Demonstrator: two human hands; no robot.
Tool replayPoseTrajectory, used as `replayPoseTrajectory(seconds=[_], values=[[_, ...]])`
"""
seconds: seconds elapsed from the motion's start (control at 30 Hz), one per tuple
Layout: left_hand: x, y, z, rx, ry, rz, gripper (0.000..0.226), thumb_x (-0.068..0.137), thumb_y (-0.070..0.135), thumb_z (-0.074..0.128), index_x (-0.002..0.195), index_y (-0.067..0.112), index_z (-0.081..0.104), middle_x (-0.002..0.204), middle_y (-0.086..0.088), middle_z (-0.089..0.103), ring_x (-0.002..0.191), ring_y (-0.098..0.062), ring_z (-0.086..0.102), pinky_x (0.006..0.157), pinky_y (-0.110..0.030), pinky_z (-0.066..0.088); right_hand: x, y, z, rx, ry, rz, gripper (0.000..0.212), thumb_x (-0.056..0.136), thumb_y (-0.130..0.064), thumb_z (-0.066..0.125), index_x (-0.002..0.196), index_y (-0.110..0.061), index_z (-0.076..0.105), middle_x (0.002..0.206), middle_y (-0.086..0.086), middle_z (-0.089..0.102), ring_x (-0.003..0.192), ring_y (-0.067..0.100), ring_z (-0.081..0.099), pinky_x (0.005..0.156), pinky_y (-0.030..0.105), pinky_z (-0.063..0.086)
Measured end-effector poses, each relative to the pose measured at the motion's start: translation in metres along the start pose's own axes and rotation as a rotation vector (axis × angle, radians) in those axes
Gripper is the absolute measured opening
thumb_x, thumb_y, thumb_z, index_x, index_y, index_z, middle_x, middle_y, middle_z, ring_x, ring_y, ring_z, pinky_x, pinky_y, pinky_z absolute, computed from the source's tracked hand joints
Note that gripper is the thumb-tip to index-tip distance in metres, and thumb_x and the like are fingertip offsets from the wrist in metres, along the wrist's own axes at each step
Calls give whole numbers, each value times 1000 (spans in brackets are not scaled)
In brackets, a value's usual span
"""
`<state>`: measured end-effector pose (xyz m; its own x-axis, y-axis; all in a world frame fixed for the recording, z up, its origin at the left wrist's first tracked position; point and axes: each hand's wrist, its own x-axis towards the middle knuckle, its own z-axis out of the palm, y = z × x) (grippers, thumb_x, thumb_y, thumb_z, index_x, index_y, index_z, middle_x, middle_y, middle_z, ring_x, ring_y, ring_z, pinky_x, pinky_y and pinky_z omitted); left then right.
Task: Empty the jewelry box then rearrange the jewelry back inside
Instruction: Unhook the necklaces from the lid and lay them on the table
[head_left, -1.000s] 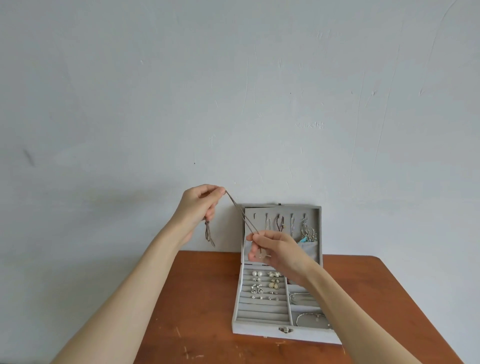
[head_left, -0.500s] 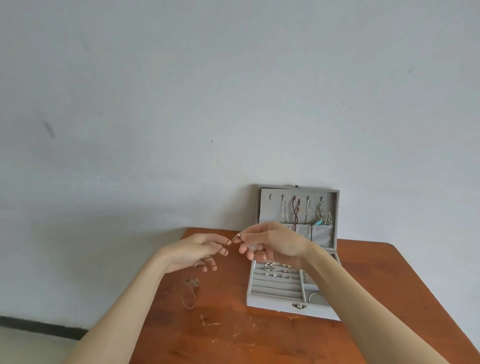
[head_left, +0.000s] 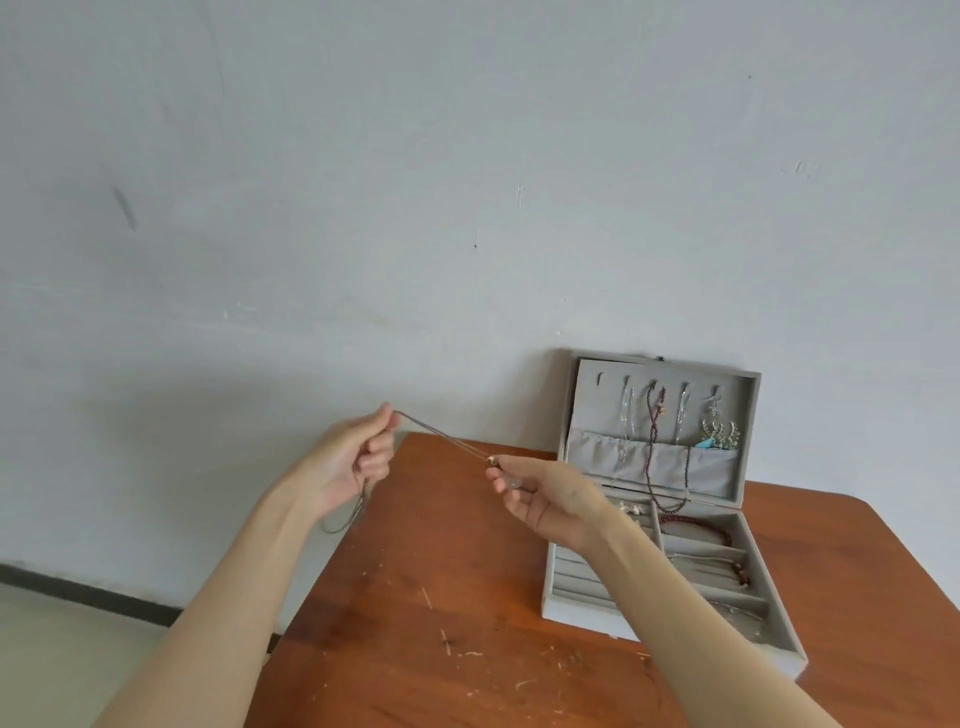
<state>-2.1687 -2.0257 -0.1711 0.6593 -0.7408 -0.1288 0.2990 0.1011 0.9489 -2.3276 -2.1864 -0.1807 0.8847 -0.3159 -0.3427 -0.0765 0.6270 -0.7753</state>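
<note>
Necklace (head_left: 441, 435), pinched taut between left hand (head_left: 348, 462) and right hand (head_left: 545, 493), should be laid left of box (head_left: 582, 597), untangled.

A scratched reddish-brown wooden tabletop (head_left: 426, 649) stands against a plain pale grey wall (head_left: 467, 156); a dark skirting strip (head_left: 78, 592) borders a light floor (head_left: 52, 665).

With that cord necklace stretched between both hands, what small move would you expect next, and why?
Probably lowering it onto the bare table left of the jewelry box. The left hand pinches the cord necklace high, the right hand holds its bead end, and it hangs clear of the box, which still holds many pieces to empty.
</note>
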Motion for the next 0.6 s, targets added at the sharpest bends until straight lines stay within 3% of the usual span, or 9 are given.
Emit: replayPoseTrajectory(seconds=[0.07, 0.17, 0.37, 0.47, 0.6], values=[[20, 3, -9, -136, 175, 2, 25, 96, 26, 44, 76, 12, 53, 43, 8, 39, 33, -4, 30, 35, -14, 24, 13, 15, 7, 54, 9, 26, 8, 86, 4, 56, 92, 6, 61, 73, 14, 67, 54, 14, 63, 52, 16, 53], [48, -3, -19, -21, 311, 13, 22, 96, 22, 47, 80, 12, 59, 62, 3, 50, 49, -8, 41, 45, -16, 33, 32, 36, 21, 191, 21, 89, 14, 85, 11, 52, 97, 8, 59, 84, 19, 66, 66, 20, 67, 61, 23, 58], [92, -24, -20, 212, 307, -5, 17, 94, 15, 50, 82, 12, 62, 87, -5, 66, 67, -12, 59, 60, -19, 43, 53, 59, 31, 437, 118, 146, 25, 87, 17, 43, 108, 10, 53, 97, 24, 58, 99, 31, 59, 86, 36, 52], [110, -35, -19, 277, 264, -44, 15, 93, 14, 49, 88, 8, 62, 93, -6, 66, 59, -4, 64, 52, -13, 45, 59, 51, 22, 449, 196, 87, 29, 87, 16, 44, 116, 10, 49, 97, 24, 56, 114, 34, 54, 94, 37, 48], [125, -46, -12, 302, 300, -76, 11, 90, 11, 54, 96, 4, 61, 84, -7, 66, 66, -12, 62, 46, -10, 48, 70, 30, 14, 450, 325, 18, 30, 89, 13, 41, 117, 11, 50, 93, 22, 54, 119, 33, 52, 90, 36, 48]])
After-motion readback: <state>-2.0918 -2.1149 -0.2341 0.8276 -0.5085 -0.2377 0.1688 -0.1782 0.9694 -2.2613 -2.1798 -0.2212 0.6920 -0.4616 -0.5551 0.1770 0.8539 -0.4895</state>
